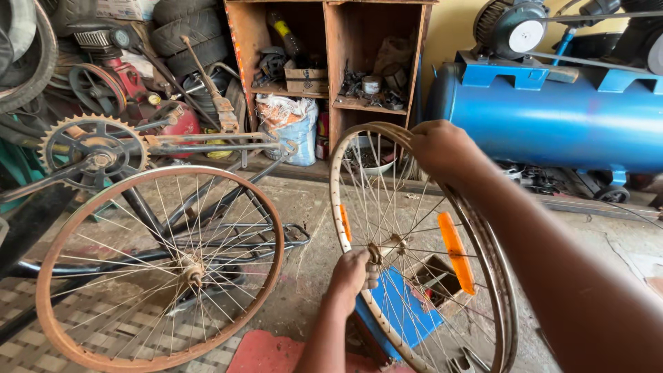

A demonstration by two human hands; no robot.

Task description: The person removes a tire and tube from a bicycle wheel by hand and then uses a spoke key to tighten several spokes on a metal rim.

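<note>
We hold a bare spoked metal bicycle wheel with orange reflectors [442, 228] upright over the concrete floor [311, 207]: our right hand [442, 148] closed on its top rim, our left hand [352, 273] closed at the hub. A loosened hold could let it roll against the rusty-rimmed wheel of the upturned bicycle [159, 269] close by. A blue box [400, 307] sits beneath; a blue compressor tank [552, 117] stands behind.

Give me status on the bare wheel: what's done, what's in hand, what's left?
Done: the wheel is off any frame and carries no tyre; its orange reflectors sit in the spokes. In hand: the right hand grips the rim top, the left hand holds the hub. Left: it isn't mounted; the upturned bicycle frame and rusty wheel stand alongside.
</note>
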